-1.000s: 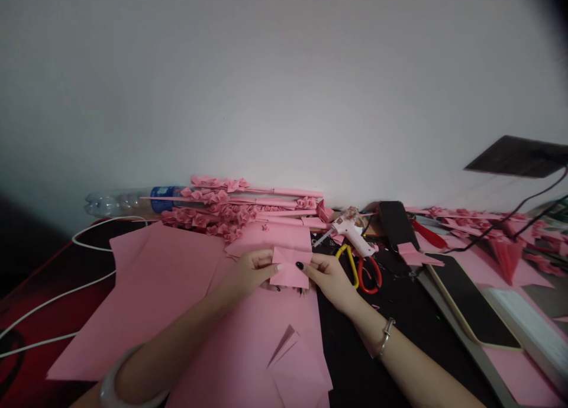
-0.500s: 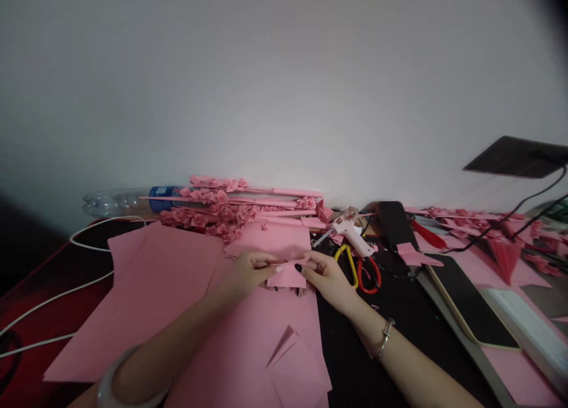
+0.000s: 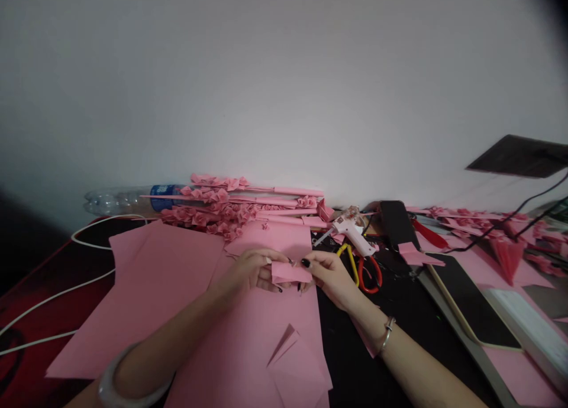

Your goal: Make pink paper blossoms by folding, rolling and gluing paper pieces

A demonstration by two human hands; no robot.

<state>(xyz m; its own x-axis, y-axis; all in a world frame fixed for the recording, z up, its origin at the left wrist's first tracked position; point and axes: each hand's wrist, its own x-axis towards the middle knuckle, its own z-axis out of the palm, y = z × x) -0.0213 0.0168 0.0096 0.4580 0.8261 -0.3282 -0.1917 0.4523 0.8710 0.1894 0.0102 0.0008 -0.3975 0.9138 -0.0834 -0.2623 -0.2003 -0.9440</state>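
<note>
A small folded piece of pink paper (image 3: 289, 273) is held up between my two hands, above large pink sheets (image 3: 257, 343). My left hand (image 3: 255, 271) is closed on its left side, some fingers behind or under it. On its right side, my right hand (image 3: 326, 275) pinches the paper, a dark-nailed thumb at the upper right corner. Nearer to me lie several loose folded pink squares (image 3: 299, 372). Just right of my right hand are pliers with yellow and red handles (image 3: 369, 275), and beyond them a pale pink glue gun (image 3: 355, 233).
Pink paper flowers on stems (image 3: 231, 210) lie along the wall beside a clear plastic bottle (image 3: 115, 201). At right are a dark-screened phone (image 3: 479, 304), a white box (image 3: 528, 325) and more paper flowers (image 3: 470, 222). A white cable (image 3: 57, 298) runs across the left side.
The small paper now shows a narrow, folded rectangle instead of a flared shape. My left thumb has moved to its top edge, and my right thumb has shifted up to its corner.
</note>
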